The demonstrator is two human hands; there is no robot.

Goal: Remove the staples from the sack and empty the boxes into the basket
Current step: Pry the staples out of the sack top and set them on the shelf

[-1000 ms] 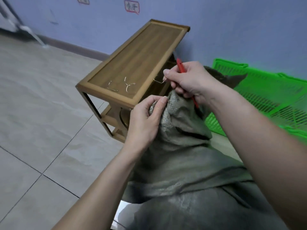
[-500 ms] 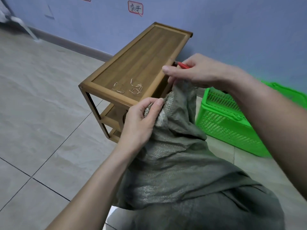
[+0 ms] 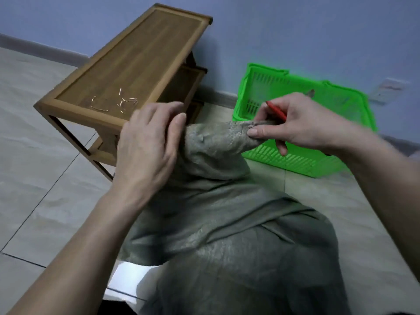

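Both hands grip the sack [image 3: 218,142] mouth: left hand [image 3: 150,142] bunching cloth, right hand [image 3: 293,123] pinching it beside a red tool [image 3: 276,111]. I count several staples [image 3: 122,102] on the wooden rack [image 3: 136,55] (more probably remain); basket [image 3: 304,160] unfilled, boxes unseen.

No legible text, label, brand, number or sign anywhere in the frame. A pale plate on the wall [image 3: 386,90] at the upper right carries a faint reddish mark, too blurred to read.
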